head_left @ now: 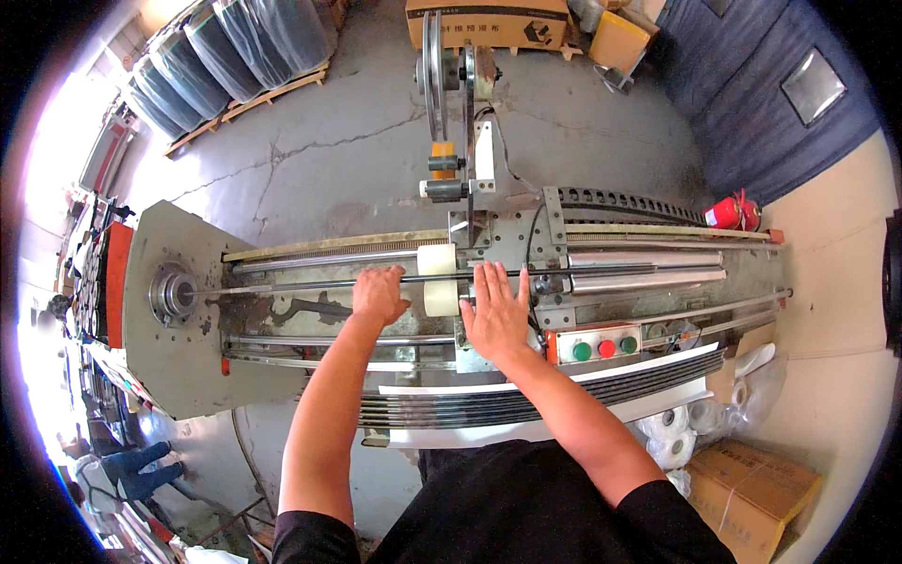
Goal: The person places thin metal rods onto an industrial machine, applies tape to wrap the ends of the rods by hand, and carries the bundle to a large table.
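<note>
A long thin dark rod (310, 287) runs crosswise along a lathe-like machine, from the round chuck (175, 293) on the left past the middle carriage. My left hand (379, 293) is closed over this rod, its fingers curled around it. My right hand (498, 315) lies flat with fingers stretched and spread, on or just above the rod at the carriage (507, 230). Between my hands stands a cream-coloured roller (438, 301) by the rod. What lies under my right palm is hidden.
Several dark rods (451, 409) lie on white sheeting along the machine's near side. A control box (594, 344) with green and red buttons sits right of my right hand. Beyond the carriage rises a spool arm (470, 122). Cardboard boxes (752, 489) stand at lower right.
</note>
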The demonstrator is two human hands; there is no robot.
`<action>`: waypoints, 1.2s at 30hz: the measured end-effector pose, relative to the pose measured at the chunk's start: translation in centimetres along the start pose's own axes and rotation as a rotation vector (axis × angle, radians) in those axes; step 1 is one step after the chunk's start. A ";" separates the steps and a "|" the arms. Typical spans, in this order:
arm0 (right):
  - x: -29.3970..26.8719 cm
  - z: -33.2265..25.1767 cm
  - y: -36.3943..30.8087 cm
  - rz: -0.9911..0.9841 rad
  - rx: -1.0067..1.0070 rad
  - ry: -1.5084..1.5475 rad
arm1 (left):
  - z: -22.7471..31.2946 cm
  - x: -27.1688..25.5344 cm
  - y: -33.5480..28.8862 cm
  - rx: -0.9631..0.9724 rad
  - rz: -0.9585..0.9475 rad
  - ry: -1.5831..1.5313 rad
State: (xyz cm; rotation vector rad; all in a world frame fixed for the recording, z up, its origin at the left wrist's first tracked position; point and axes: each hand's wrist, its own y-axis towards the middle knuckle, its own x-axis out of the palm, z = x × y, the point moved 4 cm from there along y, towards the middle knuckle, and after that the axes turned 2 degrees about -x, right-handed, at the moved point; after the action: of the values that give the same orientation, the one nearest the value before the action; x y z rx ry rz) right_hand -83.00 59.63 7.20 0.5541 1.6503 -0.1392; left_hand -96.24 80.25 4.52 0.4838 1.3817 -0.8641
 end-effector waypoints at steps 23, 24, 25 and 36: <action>-0.7 -0.2 -0.7 0.077 0.118 0.020 | -29.2 0.4 -3.8 -0.209 -0.081 0.068; -0.7 0.0 -0.7 0.072 0.121 0.010 | -29.5 0.5 -3.2 -0.232 -0.133 0.069; -0.8 0.1 -0.9 0.065 0.123 0.005 | -29.6 0.1 -3.0 -0.257 -0.185 0.072; -0.9 0.0 -0.7 0.095 0.084 0.017 | -11.3 -0.7 0.9 -0.016 -0.374 0.088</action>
State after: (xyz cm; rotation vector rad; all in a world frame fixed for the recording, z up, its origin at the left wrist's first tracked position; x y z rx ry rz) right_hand -83.25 58.74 7.89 0.6983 1.6370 -0.1344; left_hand -102.79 89.40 3.25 0.2546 1.5874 -1.1430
